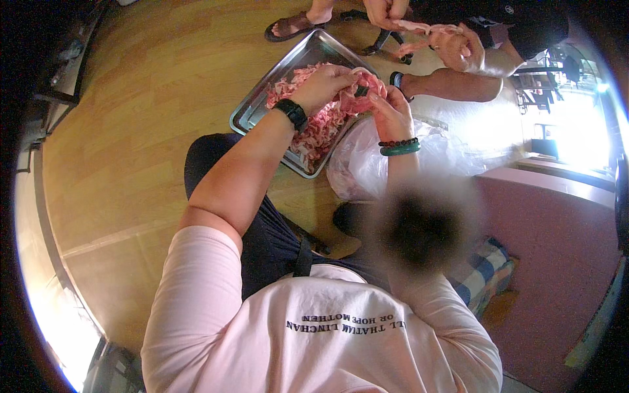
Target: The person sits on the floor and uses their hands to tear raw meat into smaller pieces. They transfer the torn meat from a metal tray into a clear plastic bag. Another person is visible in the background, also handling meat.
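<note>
A strip of raw meat is stretched between my two hands, above the right side of a metal tray. My left hand, with a black watch on its wrist, pinches the strip's upper left part. The strip's right end is between the fingers of my right hand, which has beaded and green bracelets at the wrist. Many small pieces of raw meat lie heaped in the rectangular metal tray on the floor. Beside the tray, under my right forearm, sits a clear plastic bag; its contents are unclear.
Across from me, another person's hands hold a strip of meat, with a sandalled foot beyond the tray. A dark blurred shape covers part of my right arm. A pinkish panel and a checked cloth are at the right.
</note>
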A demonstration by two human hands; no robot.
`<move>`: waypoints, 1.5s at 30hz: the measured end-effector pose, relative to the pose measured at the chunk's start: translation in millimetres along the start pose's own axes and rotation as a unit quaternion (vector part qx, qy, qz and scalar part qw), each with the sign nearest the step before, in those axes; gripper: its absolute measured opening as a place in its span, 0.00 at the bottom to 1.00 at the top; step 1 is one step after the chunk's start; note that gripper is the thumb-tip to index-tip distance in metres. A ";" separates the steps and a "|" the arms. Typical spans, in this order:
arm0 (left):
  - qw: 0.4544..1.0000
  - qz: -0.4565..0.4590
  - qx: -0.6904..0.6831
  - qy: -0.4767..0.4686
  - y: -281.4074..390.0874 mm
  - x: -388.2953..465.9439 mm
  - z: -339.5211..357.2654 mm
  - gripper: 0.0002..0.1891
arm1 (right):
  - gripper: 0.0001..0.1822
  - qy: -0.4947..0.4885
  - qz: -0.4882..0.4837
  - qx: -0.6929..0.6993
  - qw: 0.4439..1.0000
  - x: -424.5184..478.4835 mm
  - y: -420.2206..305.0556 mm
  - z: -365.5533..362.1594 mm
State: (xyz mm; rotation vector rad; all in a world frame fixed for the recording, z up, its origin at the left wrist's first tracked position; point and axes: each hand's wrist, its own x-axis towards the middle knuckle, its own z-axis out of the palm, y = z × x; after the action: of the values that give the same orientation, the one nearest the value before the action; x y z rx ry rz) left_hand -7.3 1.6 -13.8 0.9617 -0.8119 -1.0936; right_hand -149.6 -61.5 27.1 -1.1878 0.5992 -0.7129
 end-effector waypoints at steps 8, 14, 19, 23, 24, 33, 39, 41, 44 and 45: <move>0.990 0.046 0.124 -0.045 -16.6 8.6 -1.7 0.17 | 0.12 -0.023 -0.124 -0.467 0.875 0.7 11.1 -10.9; 1.000 0.011 0.008 0.009 -34.5 10.0 -16.3 0.13 | 0.05 -0.037 -0.030 0.002 0.999 -5.6 6.6 -3.7; 0.996 -0.040 -0.049 0.065 -2.5 5.0 -7.3 0.10 | 0.01 0.001 -0.056 0.163 0.985 -0.3 -11.7 -36.9; 0.995 -0.034 0.040 0.088 4.5 -1.6 -6.9 0.10 | 0.04 0.065 -0.043 0.086 0.993 -1.7 -19.7 -44.4; 0.995 -0.024 0.014 0.095 4.5 -1.5 -6.8 0.10 | 0.05 0.072 -0.026 0.088 0.993 -3.4 -27.0 -42.9; 0.991 0.015 -0.067 0.118 -13.0 7.3 -13.8 0.10 | 0.05 0.218 -0.055 0.141 0.964 -9.7 -36.7 -94.4; 0.970 -0.071 -0.181 0.146 -28.5 15.9 -27.1 0.11 | 0.08 0.273 -0.079 0.138 0.949 -17.9 -32.8 -126.8; 0.952 -0.080 -0.229 0.189 -13.7 12.5 -22.1 0.09 | 0.08 0.348 -0.111 0.113 0.924 -20.6 -37.7 -147.0; 0.934 -0.091 -0.261 0.228 20.3 -1.4 -19.3 0.07 | 0.09 0.428 -0.124 0.048 0.894 -33.1 -56.4 -157.3; 0.959 -0.071 -0.224 0.161 17.6 4.7 -21.4 0.07 | 0.09 0.384 -0.141 0.003 0.913 -36.5 -58.0 -195.2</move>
State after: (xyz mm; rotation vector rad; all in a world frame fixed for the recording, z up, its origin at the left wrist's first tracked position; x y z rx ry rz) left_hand 19.2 4.8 -5.2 0.7891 -0.2143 -1.1424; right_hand -328.9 -164.7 31.7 -0.9704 1.0836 -1.4541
